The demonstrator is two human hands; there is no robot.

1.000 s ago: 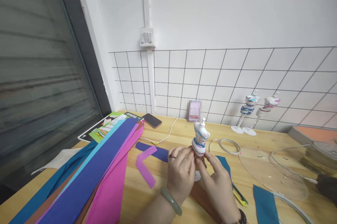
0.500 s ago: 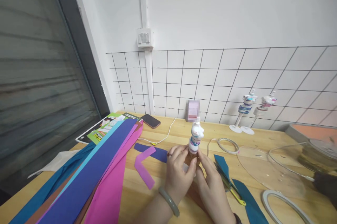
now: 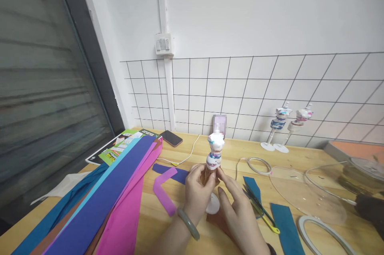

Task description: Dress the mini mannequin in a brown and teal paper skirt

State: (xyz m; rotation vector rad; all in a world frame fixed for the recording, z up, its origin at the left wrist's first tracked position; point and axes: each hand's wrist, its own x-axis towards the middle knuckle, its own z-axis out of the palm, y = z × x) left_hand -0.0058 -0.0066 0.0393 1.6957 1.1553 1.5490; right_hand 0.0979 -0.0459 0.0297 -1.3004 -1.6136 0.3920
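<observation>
A small white dress-form figure (image 3: 216, 143) with blue and purple marks stands upright on a stem over a round white base (image 3: 213, 204). A brown paper strip (image 3: 213, 178) is gathered around its lower part, and more brown paper (image 3: 219, 223) hangs beneath my hands. My left hand (image 3: 199, 187), with a jade-coloured bangle at the wrist, is closed around the figure's lower end from the left. My right hand (image 3: 237, 203) is at the strip from the right, index fingertip against it, thumb slightly apart and the other fingers curled. Scissors (image 3: 261, 209) with a yellow handle lie beside it.
Long coloured paper strips (image 3: 120, 191) cover the left side. A bent purple strip (image 3: 163, 191), teal pieces (image 3: 285, 223), tape rolls (image 3: 259, 166) and a clear disc (image 3: 306, 195) lie about. Two similar figures (image 3: 280, 121) stand at the back, right of a phone (image 3: 171, 138).
The figure has shifted left and turned in my hands, and its white base now shows below. My right thumb has come away from the left one. A teal piece has shifted slightly.
</observation>
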